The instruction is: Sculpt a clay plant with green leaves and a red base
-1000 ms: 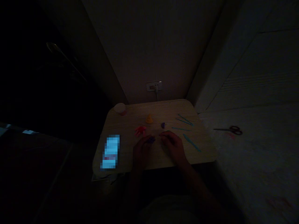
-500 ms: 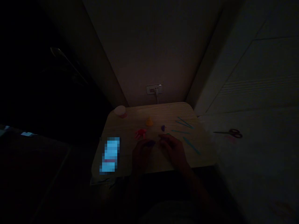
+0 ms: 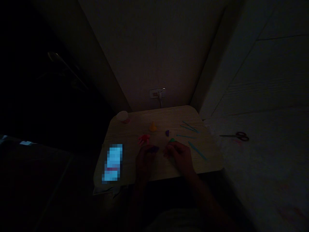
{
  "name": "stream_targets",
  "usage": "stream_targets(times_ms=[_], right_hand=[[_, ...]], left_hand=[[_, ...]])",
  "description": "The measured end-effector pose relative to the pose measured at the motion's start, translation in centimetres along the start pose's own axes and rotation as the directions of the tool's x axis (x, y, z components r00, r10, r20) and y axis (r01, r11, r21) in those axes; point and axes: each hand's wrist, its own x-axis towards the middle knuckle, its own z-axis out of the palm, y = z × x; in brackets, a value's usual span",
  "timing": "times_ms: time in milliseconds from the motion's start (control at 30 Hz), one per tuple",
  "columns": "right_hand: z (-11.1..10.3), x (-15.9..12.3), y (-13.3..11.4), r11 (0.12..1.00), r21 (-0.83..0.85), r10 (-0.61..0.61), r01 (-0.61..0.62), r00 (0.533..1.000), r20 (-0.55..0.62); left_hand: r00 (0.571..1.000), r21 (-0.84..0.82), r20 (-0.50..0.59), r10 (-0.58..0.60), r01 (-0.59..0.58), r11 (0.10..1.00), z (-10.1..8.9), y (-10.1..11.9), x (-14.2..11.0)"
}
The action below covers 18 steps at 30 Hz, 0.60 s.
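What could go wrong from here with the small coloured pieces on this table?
The left hand, holding a dark purple lump, is close to the many-pronged red-pink piece, so it might brush that piece aside.
A green rounded piece shows beside the right hand and could get nudged; whether the fingers hold it is unclear.
In this dim light, the small purple piece lying beyond the right hand may be overlooked.

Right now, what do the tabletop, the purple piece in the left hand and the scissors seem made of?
Tabletop: wood or laminate, matte, with faint grain lines.
Purple piece: possibly modelling clay, solid colour, no visible shine; too dim to be sure.
Scissors: blades probably metal, thin and grey; reddish handles likely plastic, dull.
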Motion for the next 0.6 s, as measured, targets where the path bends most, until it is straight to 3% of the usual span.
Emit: stream_targets(times_ms=[367,600], right_hand=[[-0.19,0.07,0.16,0.998,0.043,-0.049,0.049,0.999,-0.015],[0.09,0.00,0.45,0.987,0.143,0.076,-0.070,0.997,-0.035]], left_hand=[[1.000,0.014,0.008,0.022,-0.022,1.000,0.02,0.49,0.10],[1.000,-0.028,0.009,-0.010,0.010,1.000,0.20,0.42,0.04]])
